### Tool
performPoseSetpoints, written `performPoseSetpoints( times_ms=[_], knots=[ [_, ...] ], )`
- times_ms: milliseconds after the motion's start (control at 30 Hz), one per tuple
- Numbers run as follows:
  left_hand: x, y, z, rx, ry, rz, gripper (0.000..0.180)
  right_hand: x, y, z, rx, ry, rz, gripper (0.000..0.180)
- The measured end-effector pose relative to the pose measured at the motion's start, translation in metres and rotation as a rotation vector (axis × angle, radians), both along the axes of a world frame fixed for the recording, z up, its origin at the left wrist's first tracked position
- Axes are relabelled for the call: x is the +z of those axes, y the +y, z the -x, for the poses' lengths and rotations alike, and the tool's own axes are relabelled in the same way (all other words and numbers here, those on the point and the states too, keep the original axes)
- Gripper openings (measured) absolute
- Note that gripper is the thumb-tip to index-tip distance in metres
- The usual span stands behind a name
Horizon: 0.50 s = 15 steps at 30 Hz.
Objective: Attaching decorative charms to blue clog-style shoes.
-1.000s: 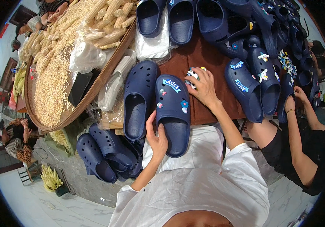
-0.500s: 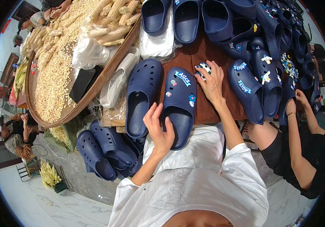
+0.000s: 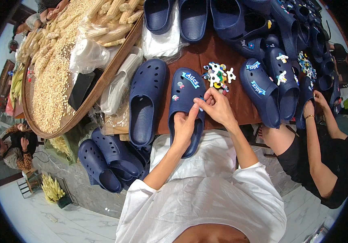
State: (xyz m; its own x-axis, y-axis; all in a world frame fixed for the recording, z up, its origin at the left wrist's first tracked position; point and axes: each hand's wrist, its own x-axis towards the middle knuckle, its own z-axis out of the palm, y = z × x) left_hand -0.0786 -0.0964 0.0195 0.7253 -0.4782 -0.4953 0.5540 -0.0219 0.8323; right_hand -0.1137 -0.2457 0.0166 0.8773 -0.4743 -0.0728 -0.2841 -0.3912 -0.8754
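Observation:
A navy clog (image 3: 187, 83) with a blue banner charm and small pink-and-white charms lies in front of me, toe away. My left hand (image 3: 184, 128) grips it, fingers inside the foot opening and thumb on the upper. At its right side, my right hand (image 3: 219, 108) is closed in a pinch, fingertips meeting my left thumb; whatever lies between them is hidden. Just beyond my right hand sits a pile of small colourful charms (image 3: 218, 77), several of them white figures. An undecorated navy clog (image 3: 148, 97) stands to the left.
Decorated navy clogs (image 3: 259, 93) stand at right, with more stacked behind. A co-worker's hands (image 3: 315, 104) work at another clog. Far left, a woven tray (image 3: 88, 107) holds corn kernels, cobs and a black phone-like slab. Navy clogs (image 3: 97, 162) hang or sit below the table's left edge.
My right hand has left the charm pile and come down to the clog's right side, uncovering the pile. My left hand has slid its fingers into the clog's opening.

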Motion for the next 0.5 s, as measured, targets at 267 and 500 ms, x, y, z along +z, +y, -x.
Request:
performPoseSetpoints(
  times_ms=[267,500],
  knots=[
    [-0.006,-0.004,0.000,0.199,0.037,0.279,0.031,0.013,0.008,-0.001,0.064,-0.061,0.186,0.029],
    [-0.022,-0.002,-0.002,0.183,0.117,0.218,0.032,0.003,0.000,0.004,0.095,-0.101,0.154,0.015]
  ],
)
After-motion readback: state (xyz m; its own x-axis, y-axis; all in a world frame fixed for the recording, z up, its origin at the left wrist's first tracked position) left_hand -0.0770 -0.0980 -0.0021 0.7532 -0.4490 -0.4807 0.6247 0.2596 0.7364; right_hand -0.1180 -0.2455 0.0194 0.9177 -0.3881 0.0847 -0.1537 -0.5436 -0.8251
